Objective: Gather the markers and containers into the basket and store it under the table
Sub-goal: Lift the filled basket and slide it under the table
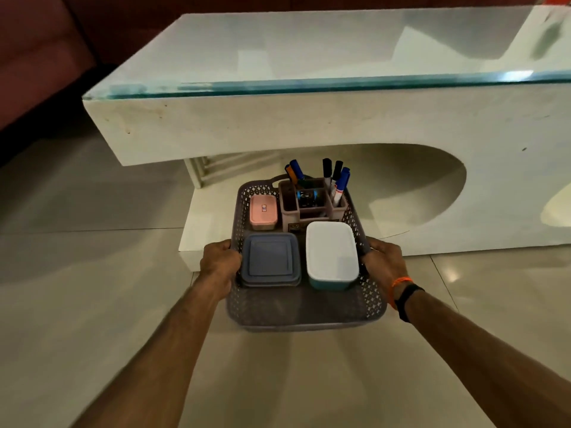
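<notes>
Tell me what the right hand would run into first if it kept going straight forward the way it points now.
Probably the table's white base slab. The right hand grips the basket side and points toward the arched opening under the table; depth is unclear from this view.

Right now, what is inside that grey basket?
The grey perforated plastic basket holds three lidded boxes, pink, blue, white, and a marker organiser; box contents are hidden.

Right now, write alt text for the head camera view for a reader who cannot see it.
Two bare hands, left and right, grip the sides of a grey perforated basket in front of a white glass-topped table. Inside sit a pink container, a blue-lidded container, a white-lidded container and an organizer of upright markers.
</notes>
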`<state>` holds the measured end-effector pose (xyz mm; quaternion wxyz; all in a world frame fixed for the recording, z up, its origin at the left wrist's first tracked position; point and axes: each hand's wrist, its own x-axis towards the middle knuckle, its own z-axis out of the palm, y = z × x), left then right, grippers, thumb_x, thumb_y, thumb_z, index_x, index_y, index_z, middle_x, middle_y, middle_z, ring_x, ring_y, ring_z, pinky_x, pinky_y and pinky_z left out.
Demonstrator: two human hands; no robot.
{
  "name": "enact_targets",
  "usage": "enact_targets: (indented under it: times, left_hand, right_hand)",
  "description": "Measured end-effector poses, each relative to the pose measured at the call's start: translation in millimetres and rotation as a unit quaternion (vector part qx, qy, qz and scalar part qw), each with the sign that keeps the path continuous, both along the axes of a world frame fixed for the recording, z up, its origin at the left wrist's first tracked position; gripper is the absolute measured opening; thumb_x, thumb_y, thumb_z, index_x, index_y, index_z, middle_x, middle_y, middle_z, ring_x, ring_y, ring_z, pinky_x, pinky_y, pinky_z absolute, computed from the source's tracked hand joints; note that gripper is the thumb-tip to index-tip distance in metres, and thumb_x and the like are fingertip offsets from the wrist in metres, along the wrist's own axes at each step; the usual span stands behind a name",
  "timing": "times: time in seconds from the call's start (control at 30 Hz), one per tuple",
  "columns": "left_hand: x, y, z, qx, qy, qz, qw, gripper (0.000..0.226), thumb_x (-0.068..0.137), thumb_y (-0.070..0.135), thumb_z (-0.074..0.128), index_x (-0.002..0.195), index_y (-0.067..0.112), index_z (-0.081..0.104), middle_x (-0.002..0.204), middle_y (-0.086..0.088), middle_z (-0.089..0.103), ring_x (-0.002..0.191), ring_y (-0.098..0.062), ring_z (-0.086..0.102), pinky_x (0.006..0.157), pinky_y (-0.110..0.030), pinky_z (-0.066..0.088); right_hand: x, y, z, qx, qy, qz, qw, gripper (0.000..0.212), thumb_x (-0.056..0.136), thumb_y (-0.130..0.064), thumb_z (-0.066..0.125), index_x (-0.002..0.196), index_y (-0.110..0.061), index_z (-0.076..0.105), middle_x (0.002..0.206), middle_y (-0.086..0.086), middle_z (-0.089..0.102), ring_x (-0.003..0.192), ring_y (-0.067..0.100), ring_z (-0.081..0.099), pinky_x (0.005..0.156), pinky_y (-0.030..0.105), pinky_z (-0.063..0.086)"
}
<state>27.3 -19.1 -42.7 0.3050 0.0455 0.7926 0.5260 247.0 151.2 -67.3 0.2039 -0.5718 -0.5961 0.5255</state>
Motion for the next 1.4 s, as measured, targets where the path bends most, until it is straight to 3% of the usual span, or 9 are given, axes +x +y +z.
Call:
enact_targets:
  times: [0.13, 0.43, 0.53, 0.67, 0.83, 1.0, 1.13, 1.3, 1.4]
  left_hand:
    - [-18, 18, -10, -0.005, 0.004, -0.005, 1.000, 0.030, 0.076, -0.012, 0.053, 0.074, 0.012, 0.070, 0.097, -0.017, 0.072, 0.094, -0.037, 0.068, 0.089, -0.051, 0.057]
    - [-41, 47, -5, 0.015, 0.030, -0.016, 0.999, 0.016, 0.083, -0.005, 0.058, 0.070, 0.003, 0.061, 0.102, -0.025, 0.067, 0.097, -0.038, 0.066, 0.093, -0.054, 0.054]
    - [-32, 42, 2, -0.026, 0.052, -0.077, 0.995, 0.013, 0.086, 0.010, 0.063, 0.093, -0.001, 0.064, 0.113, -0.023, 0.066, 0.098, -0.033, 0.064, 0.093, -0.045, 0.054]
    - [-3, 27, 15, -0.183, 0.290, -0.205, 0.917, 0.053, 0.089, 0.038, 0.062, 0.129, 0.005, 0.051, 0.131, -0.017, 0.055, 0.119, -0.036, 0.052, 0.099, -0.042, 0.047]
    - [47, 15, 34, -0.146, 0.475, -0.310, 0.811, 0.059, 0.095, 0.054, 0.042, 0.138, 0.014, 0.045, 0.141, -0.011, 0.048, 0.128, -0.030, 0.045, 0.105, -0.042, 0.041]
    - [70, -8, 20, -0.138, 0.529, -0.422, 0.724, 0.078, 0.088, 0.068, 0.013, 0.138, 0.020, 0.049, 0.139, -0.002, 0.055, 0.124, -0.021, 0.051, 0.106, -0.037, 0.040]
    - [76, -19, -1, -0.156, 0.543, -0.433, 0.702, 0.068, 0.093, 0.059, 0.018, 0.132, 0.018, 0.056, 0.128, -0.004, 0.063, 0.112, -0.025, 0.059, 0.097, -0.040, 0.047]
    - [67, -16, -1, -0.224, 0.550, -0.467, 0.655, 0.062, 0.094, 0.047, 0.009, 0.129, 0.020, 0.052, 0.126, -0.006, 0.062, 0.110, -0.026, 0.057, 0.092, -0.040, 0.045]
    - [55, -3, 2, -0.252, 0.529, -0.451, 0.673, 0.043, 0.102, 0.040, 0.024, 0.133, 0.020, 0.045, 0.132, -0.009, 0.057, 0.115, -0.028, 0.055, 0.094, -0.039, 0.043]
  right_hand:
    - [-14, 16, 3, 0.023, -0.020, -0.005, 1.000, 0.031, 0.079, -0.018, 0.060, 0.104, -0.031, 0.074, 0.102, 0.003, 0.075, 0.098, 0.029, 0.066, 0.095, 0.047, 0.053]
    - [-40, 39, 24, 0.066, -0.075, 0.044, 0.994, 0.029, 0.084, -0.008, 0.054, 0.106, -0.015, 0.072, 0.112, 0.015, 0.069, 0.104, 0.034, 0.061, 0.099, 0.040, 0.049]
    - [-37, 29, 30, 0.105, -0.125, 0.087, 0.983, 0.025, 0.085, -0.008, 0.053, 0.105, -0.007, 0.068, 0.112, 0.018, 0.068, 0.098, 0.034, 0.059, 0.084, 0.028, 0.044]
    - [-25, -5, 37, 0.282, -0.197, 0.144, 0.928, 0.028, 0.091, -0.014, 0.054, 0.117, -0.003, 0.057, 0.116, 0.020, 0.065, 0.106, 0.038, 0.059, 0.083, 0.031, 0.046]
    - [-8, -55, 33, 0.417, -0.183, 0.242, 0.857, 0.046, 0.095, -0.036, 0.045, 0.131, -0.007, 0.051, 0.128, 0.019, 0.061, 0.118, 0.036, 0.053, 0.100, 0.042, 0.046]
    - [7, -83, 22, 0.486, -0.171, 0.340, 0.787, 0.052, 0.090, -0.042, 0.046, 0.125, -0.006, 0.059, 0.122, 0.012, 0.066, 0.112, 0.029, 0.059, 0.094, 0.042, 0.050]
    - [13, -79, 6, 0.517, -0.177, 0.361, 0.755, 0.038, 0.084, -0.017, 0.054, 0.120, -0.004, 0.062, 0.113, 0.012, 0.069, 0.102, 0.031, 0.063, 0.087, 0.043, 0.054]
    - [3, -68, -2, 0.525, -0.204, 0.351, 0.748, 0.049, 0.066, -0.004, 0.055, 0.113, -0.003, 0.065, 0.100, 0.014, 0.072, 0.090, 0.034, 0.065, 0.081, 0.043, 0.056]
    - [-15, -57, -1, 0.520, -0.204, 0.355, 0.750, 0.046, 0.066, 0.000, 0.056, 0.111, -0.005, 0.064, 0.096, 0.015, 0.071, 0.089, 0.036, 0.064, 0.079, 0.047, 0.054]
